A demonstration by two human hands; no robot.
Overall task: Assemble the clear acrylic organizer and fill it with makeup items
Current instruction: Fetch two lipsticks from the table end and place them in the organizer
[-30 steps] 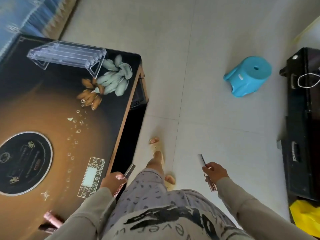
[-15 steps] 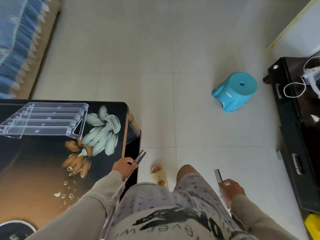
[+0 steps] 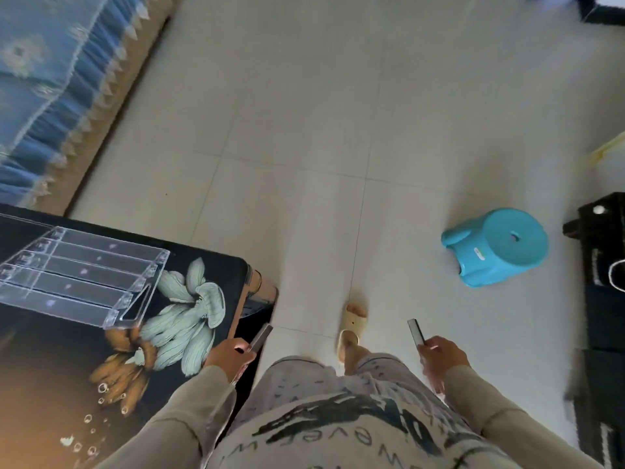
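- On the far left part of the bench (image 3: 50, 384) sits the clear acrylic organizer (image 3: 81, 279). Its stepped rows of long troughs run left to right, and its left end is cut off by the frame edge.
- Just right of the organizer and nearer, a pale and orange flower print (image 3: 182, 319) spreads over the dark bench top.
- At the bench's near right edge, well apart from the organizer, the left hand (image 3: 230, 355) has its fingers curled round a slim makeup stick (image 3: 261, 336). The stick's grey end juts out toward the far right.
- The right hand (image 3: 443, 357) hangs over the floor (image 3: 321, 147) to the right of the person's legs. It is curled round a second slim stick (image 3: 416, 331), whose dark flat end points away.
- Between the two hands, a foot in a beige slipper (image 3: 353, 319) stands on the pale tiles.
- A blue plastic stool (image 3: 497, 247) stands on the floor farther off and to the right of the right hand, well apart from it.
- A dark cabinet (image 3: 605, 265) lines the right edge.
- A sofa (image 3: 50, 79) with a blue fringed cover fills the far left corner.
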